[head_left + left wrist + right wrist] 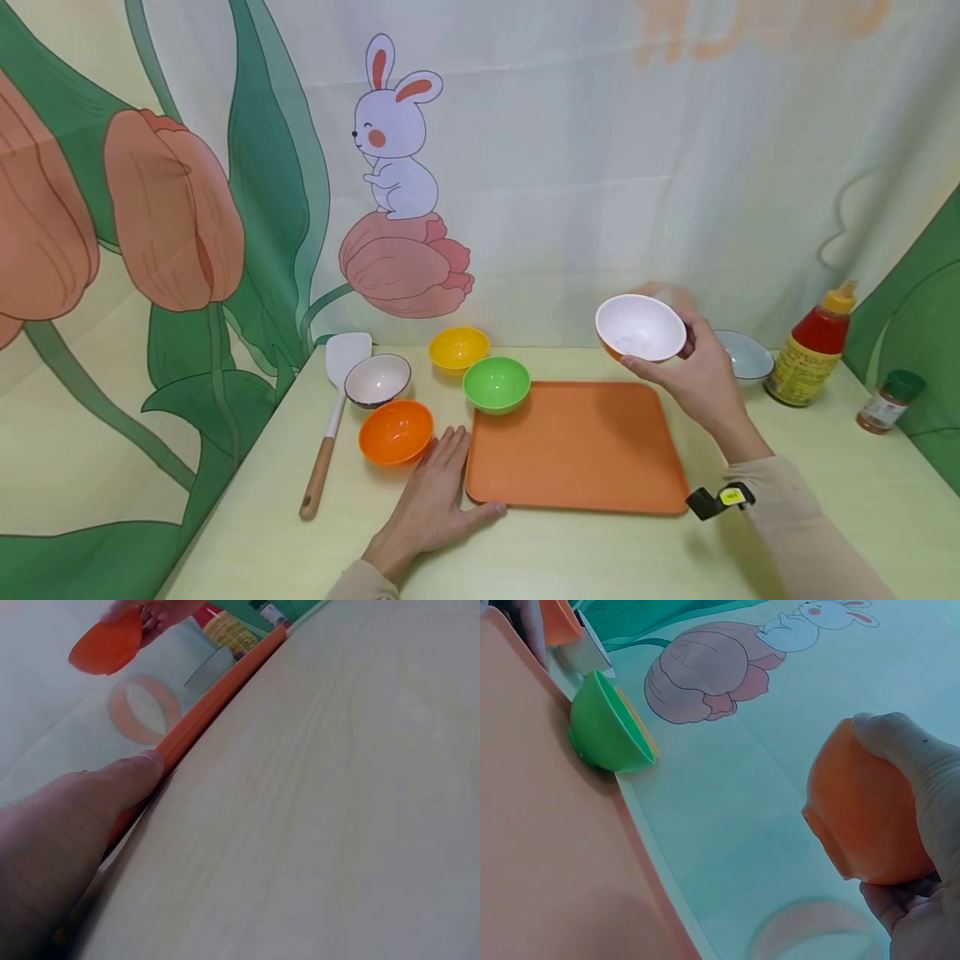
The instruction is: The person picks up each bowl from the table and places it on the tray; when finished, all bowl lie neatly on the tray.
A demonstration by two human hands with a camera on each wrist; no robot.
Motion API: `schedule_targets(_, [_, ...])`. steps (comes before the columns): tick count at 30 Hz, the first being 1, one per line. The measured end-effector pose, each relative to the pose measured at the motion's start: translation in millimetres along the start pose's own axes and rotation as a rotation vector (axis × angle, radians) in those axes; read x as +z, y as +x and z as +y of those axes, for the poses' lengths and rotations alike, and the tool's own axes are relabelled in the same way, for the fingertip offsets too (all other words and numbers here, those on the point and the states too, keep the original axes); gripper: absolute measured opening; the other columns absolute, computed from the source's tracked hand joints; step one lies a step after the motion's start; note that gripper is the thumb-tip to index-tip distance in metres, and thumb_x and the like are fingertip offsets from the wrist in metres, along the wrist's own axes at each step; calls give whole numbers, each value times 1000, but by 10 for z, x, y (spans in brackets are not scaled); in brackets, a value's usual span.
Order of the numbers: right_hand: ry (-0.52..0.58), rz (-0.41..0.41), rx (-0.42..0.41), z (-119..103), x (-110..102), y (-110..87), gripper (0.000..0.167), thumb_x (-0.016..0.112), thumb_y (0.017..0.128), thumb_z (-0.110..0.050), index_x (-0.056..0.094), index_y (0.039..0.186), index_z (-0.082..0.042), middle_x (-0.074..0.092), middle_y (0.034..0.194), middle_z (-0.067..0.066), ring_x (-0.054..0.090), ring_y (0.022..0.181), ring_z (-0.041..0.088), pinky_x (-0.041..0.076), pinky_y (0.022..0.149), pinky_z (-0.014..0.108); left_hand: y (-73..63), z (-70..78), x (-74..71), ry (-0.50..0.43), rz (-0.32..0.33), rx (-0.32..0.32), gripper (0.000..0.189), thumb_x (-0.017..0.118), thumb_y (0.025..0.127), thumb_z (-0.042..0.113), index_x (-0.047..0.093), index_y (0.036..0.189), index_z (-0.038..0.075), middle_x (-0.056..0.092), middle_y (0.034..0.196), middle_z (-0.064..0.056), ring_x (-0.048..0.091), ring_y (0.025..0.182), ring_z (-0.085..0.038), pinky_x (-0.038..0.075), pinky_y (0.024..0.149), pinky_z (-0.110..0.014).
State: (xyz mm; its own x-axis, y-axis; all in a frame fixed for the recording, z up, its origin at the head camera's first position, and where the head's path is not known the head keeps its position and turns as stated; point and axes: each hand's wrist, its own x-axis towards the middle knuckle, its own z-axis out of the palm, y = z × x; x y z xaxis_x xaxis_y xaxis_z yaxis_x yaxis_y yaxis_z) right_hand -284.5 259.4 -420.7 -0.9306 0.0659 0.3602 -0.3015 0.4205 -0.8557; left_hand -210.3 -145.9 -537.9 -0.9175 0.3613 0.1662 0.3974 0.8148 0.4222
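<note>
My right hand (701,375) grips a bowl (641,327), white inside and orange outside, in the air over the back right of the orange tray (577,450). In the right wrist view the thumb and fingers clasp the orange bowl (862,810) at its sides. My left hand (435,496) rests on the table with fingers extended, along the tray's left edge. Its thumb touches the tray's front left corner, and its fingertips lie beside an orange bowl (396,433). A green bowl (497,386) sits over the tray's back left corner.
Left of the tray stand a yellow bowl (459,350), a white bowl (378,380) with a dark rim and a spatula (327,446). To the right are a pale blue bowl (744,357), a red sauce bottle (810,350) and a small spice jar (890,402). A printed curtain (555,183) hangs behind.
</note>
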Motion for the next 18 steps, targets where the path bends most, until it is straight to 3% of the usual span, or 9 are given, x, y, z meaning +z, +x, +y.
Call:
schedule_targets(9, [51, -60, -10, 42, 294, -18, 107, 102, 84, -28, 39, 167, -6, 54, 160, 19, 61, 138, 40, 53, 94, 6, -7, 5, -5, -6, -8, -2, 122, 65, 93, 85, 31, 174, 1, 28, 183, -17, 21, 172, -35, 18, 140, -57])
schedule_targets(15, [29, -84, 9, 107, 470, -44, 109, 103, 82, -34, 40, 166, -6, 56, 159, 16, 63, 139, 36, 58, 110, 27, -4, 1, -7, -6, -4, 1, 121, 66, 93, 85, 32, 174, 1, 29, 182, -18, 22, 171, -36, 19, 140, -57])
schedule_targets(18, [24, -97, 21, 159, 554, -49, 107, 103, 81, -36, 43, 164, -6, 59, 156, 15, 64, 137, 34, 58, 110, 29, -3, -5, -4, -7, -4, 0, 122, 66, 93, 85, 32, 174, 1, 29, 182, -18, 22, 171, -35, 19, 140, -57])
